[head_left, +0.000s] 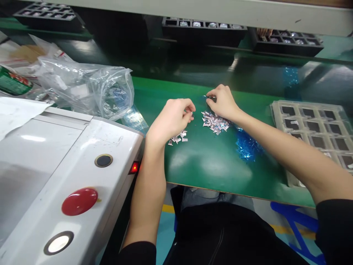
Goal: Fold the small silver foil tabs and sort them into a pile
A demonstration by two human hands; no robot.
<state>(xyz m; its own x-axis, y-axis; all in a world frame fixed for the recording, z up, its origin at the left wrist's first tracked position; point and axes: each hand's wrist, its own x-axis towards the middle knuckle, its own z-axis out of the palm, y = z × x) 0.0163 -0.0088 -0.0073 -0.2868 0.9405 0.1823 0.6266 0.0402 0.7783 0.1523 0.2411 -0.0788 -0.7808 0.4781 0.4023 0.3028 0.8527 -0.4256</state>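
Beside the front-left corner of the bench [209,169] stands a white machine [55,154] with a red button [79,201].

Toward mid-bench, the small pile [178,138] of silver parts lies just under the left hand [172,118]. On this hand the fingers are curled and the thumb and forefinger tips are pressed together. Whether a part sits between them cannot be told.

Blue film [246,145] scraps lie under the right forearm. A grey tray [275,110] occupies the right edge.

Just right of the small pile lies the large pile [215,123], close against the heel of the right hand [224,102]. The fingertips of this hand are pinched tight on one part [209,97], held just above the bench beyond the large pile.

Handling, by judgement: each part appears tiny, light, stiff and smooth, so it is likely to slip or scatter under a careless touch. Take hold by the two long edges, with the fingertips only and light pressure.

A clear bag [110,88] lies toward the back-left corner. Black trays [204,35] line the far edge.
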